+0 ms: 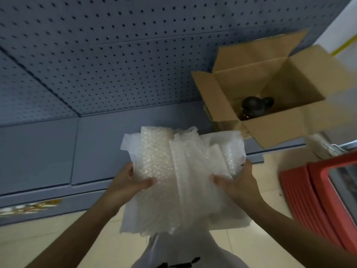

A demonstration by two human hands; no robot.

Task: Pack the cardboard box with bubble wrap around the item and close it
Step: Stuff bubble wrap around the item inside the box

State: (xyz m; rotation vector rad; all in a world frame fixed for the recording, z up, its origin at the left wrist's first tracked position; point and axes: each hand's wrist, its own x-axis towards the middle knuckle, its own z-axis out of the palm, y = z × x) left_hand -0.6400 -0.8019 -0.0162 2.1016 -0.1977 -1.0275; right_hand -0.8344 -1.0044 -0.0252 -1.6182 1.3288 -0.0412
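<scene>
A thick bundle of clear bubble wrap (183,176) hangs in front of me over the floor. My left hand (127,182) grips its left edge, thumb on top. My right hand (237,184) grips its right edge the same way. An open cardboard box (218,93) stands on the blue shelf to the upper right, all flaps spread outward. A dark rounded item (255,107) lies at the bottom of the box. The bubble wrap is below and left of the box, apart from it.
A blue pegboard wall (96,55) rises behind the blue shelf (38,151). Stacked red plastic baskets (309,200) stand on the tiled floor at the right. A gold wrapper (29,206) lies on the lower shelf edge at the left.
</scene>
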